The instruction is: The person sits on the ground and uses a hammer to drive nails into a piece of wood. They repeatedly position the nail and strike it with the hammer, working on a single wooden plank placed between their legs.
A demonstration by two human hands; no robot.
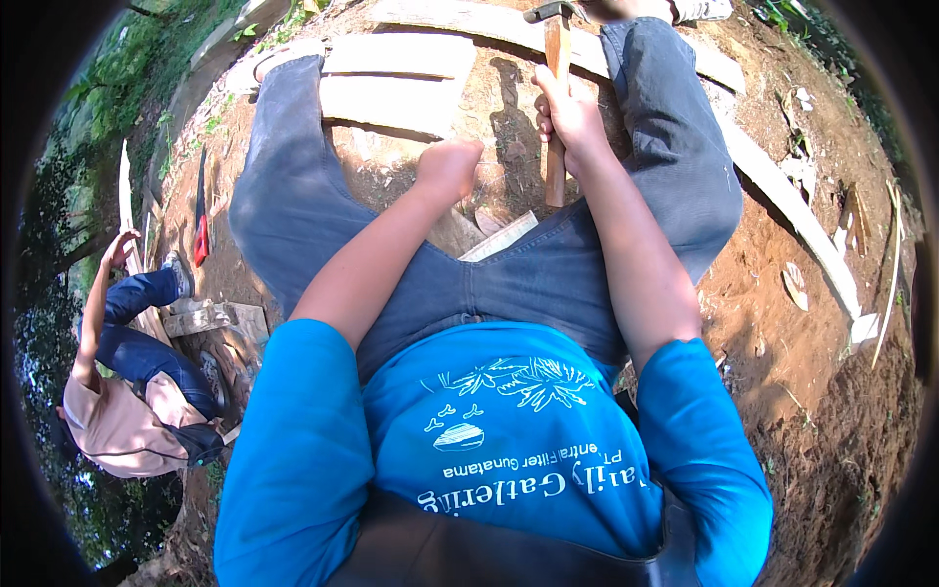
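Head view: clasping a hammer point(557, 51) in the right hand point(575, 117); apart, balling the left hand point(452, 168) near pale planks point(386, 101), cannot tell if holding anything.

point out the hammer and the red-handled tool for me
Hammer point(558, 49): head camera view, on the wooden handle, between hammerhead and hand.
Red-handled tool point(201, 237): head camera view, on the red handle.

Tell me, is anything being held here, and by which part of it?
The right grip holds a hammer around the middle of its wooden handle. The left grip is curled; whether it holds anything cannot be told.
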